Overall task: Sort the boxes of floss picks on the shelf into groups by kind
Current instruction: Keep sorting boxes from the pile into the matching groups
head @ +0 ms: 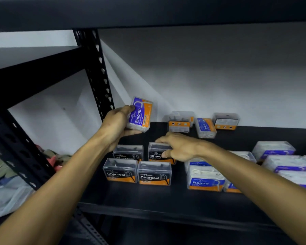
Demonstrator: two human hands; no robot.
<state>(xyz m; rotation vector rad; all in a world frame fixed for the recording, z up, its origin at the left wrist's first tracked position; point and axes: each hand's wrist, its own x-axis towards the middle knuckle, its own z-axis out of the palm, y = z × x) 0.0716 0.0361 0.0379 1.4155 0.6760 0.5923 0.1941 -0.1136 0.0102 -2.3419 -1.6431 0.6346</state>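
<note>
My left hand (117,123) grips a purple and orange "Smooth" box (140,114), held upright above the back left of the black shelf (166,197). My right hand (178,146) pinches the back right "Charcoal" box (155,152), thumb on its front, fingers on its top. That box belongs to a block of several black "Charcoal" boxes; one (155,174) stands at the front. To the right stand blue "Round" boxes (204,178), partly hidden by my right forearm. At the far right lie purple-labelled boxes (274,150).
Three loose boxes sit against the white back wall: one (179,123) upright, a "Round" box (206,128) lying flat, one (225,122) further right. A black shelf post (95,71) rises at the left. Cloth and bags (5,183) lie beyond the shelf's left end.
</note>
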